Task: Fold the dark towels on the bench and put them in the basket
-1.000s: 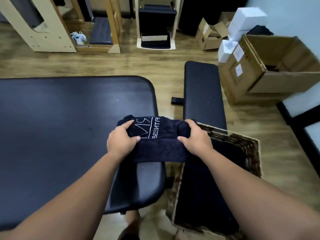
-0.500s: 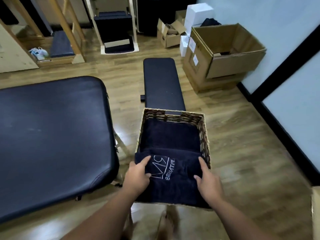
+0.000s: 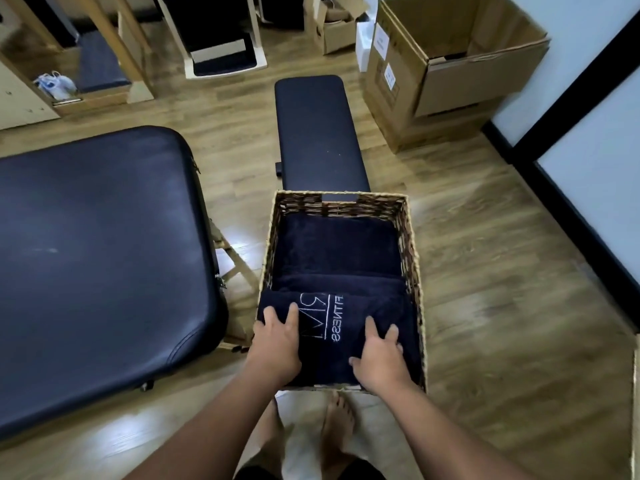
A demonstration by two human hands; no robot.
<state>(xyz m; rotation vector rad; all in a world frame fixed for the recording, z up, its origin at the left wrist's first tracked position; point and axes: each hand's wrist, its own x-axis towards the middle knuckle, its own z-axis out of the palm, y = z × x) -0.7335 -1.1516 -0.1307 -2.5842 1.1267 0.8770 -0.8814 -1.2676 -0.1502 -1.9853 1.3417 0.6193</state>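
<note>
Hands (image 3: 277, 344) (image 3: 379, 355) press soft folded towel (image 3: 332, 327) into rectangular woven basket (image 3: 414, 268).

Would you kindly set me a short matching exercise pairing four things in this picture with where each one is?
Things:
1. logo towel
2. wicker basket
3. large cardboard box
4. wide padded bench

Places:
A. on the floor by the wall, far right
B. left of the basket
C. under both hands, at the basket's near end
D. on the floor, in front of the person's feet

Pairs: 1-C, 2-D, 3-A, 4-B
</note>
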